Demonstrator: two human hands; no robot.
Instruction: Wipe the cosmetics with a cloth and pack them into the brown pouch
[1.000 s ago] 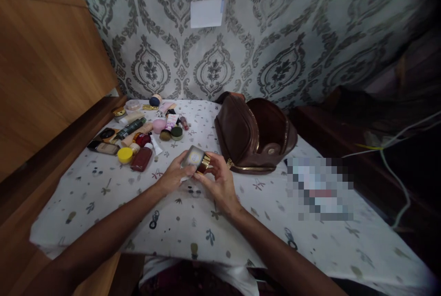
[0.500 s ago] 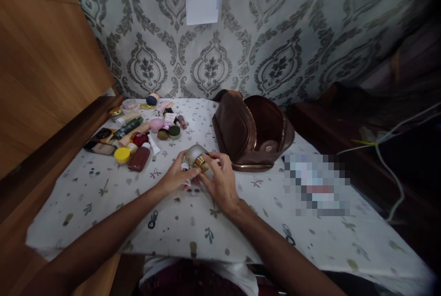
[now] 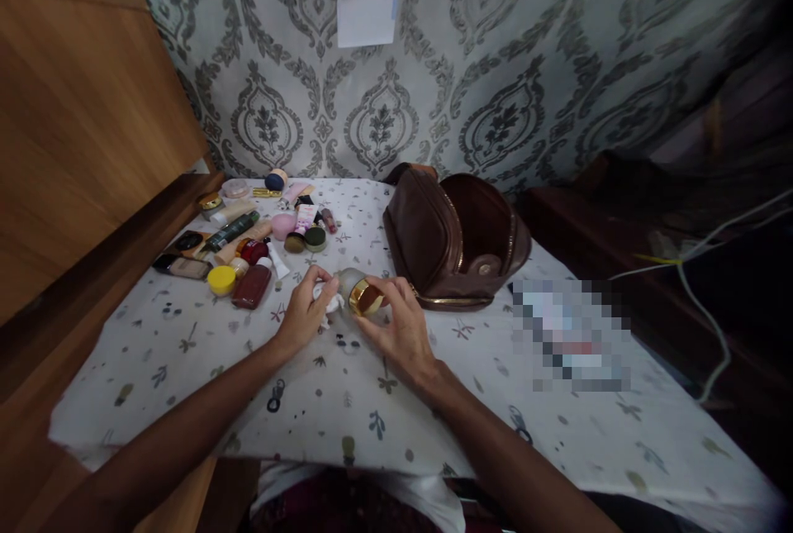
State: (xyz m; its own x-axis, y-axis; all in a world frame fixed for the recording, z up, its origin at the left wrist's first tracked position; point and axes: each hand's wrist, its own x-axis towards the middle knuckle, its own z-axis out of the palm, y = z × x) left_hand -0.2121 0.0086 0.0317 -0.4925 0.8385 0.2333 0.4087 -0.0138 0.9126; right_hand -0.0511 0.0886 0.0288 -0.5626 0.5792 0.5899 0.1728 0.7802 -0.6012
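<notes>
A frosted jar with a shiny gold lid is held over the middle of the table, tilted so the gold end faces me. My right hand grips it at the gold end, with fingers above and thumb below. A crumpled white tissue is pinched in my left hand, just left of the jar. Behind my right hand stands a brown leather bag, its top unzipped and its dark inside showing.
Cosmetics lie grouped at the table's back left, among them a yellow-lidded pot, a dark red bottle and a pink sponge. A pixelated item lies at the right. A wooden cabinet borders the left side.
My left hand has drawn back a little to the left with the tissue. The jar has turned in my right hand, so more of its gold end shows.
</notes>
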